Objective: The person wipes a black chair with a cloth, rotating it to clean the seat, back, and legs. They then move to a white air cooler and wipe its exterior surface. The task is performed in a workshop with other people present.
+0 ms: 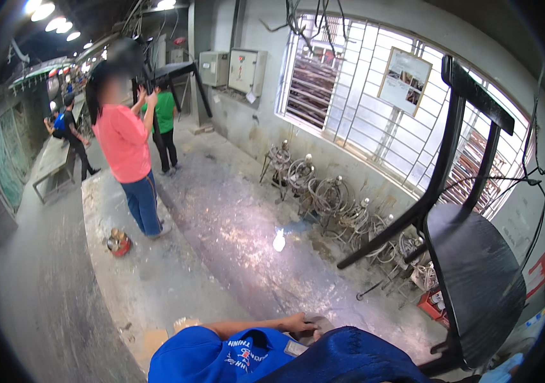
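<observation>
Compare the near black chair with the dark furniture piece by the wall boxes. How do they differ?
Place: the near chair is on the right, before the barred window; the far piece is beside the wall boxes.
View: the near chair shows its seat's broad face; the far piece's top appears nearly edge-on.
Apparent size: the near chair looks much larger than the far piece.
Shared: both are dark, with slim legs.

Room opens over the floor ahead of the left hand, as far as the coiled hoses. On the right, the black chair blocks passage, 1 leg jutting left; dark wires dangle nearby.
</observation>
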Demonstrator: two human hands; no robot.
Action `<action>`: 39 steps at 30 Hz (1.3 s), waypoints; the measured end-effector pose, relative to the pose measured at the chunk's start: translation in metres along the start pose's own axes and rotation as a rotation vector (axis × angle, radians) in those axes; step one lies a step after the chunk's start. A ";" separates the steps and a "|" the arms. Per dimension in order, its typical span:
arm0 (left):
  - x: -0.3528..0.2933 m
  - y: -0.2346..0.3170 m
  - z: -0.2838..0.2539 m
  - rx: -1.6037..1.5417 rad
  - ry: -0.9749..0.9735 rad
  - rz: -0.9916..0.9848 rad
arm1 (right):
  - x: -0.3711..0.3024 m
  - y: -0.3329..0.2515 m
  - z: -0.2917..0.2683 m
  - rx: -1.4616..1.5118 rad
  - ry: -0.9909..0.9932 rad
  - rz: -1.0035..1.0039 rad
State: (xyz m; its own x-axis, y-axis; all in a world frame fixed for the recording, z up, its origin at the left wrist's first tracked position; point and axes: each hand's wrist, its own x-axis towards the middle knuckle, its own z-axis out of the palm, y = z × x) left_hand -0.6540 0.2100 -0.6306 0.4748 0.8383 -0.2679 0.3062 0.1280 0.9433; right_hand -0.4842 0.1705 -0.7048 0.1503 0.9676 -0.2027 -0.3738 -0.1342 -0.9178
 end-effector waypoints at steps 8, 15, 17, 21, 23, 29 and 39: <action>-0.017 0.221 -0.305 -0.195 0.638 0.722 | 0.026 -0.030 0.045 -0.326 0.102 -0.255; -0.121 0.465 -0.445 -0.514 0.636 1.214 | 0.013 0.041 0.055 -0.381 0.244 -0.062; -0.132 0.488 -0.446 -0.475 0.568 1.218 | 0.012 0.058 0.051 -0.425 0.247 -0.019; -0.115 0.501 -0.433 -0.493 0.614 1.227 | 0.012 0.073 0.040 -0.486 0.247 0.024; -0.103 0.502 -0.428 -0.487 0.515 1.245 | 0.010 0.077 0.038 -0.521 0.253 0.049; -0.080 0.512 -0.439 -1.131 0.075 1.254 | 0.001 0.082 0.054 -0.454 0.153 0.169; -0.060 0.522 -0.416 -1.125 -0.222 1.304 | 0.008 0.078 0.068 -0.509 0.074 -0.025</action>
State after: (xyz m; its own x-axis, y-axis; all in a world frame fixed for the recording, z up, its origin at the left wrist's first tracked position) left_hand -0.8663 0.4469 -0.0407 0.0462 0.6125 0.7891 -0.9701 -0.1609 0.1817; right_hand -0.5744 0.1823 -0.7554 0.2252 0.9566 -0.1849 0.1212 -0.2158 -0.9689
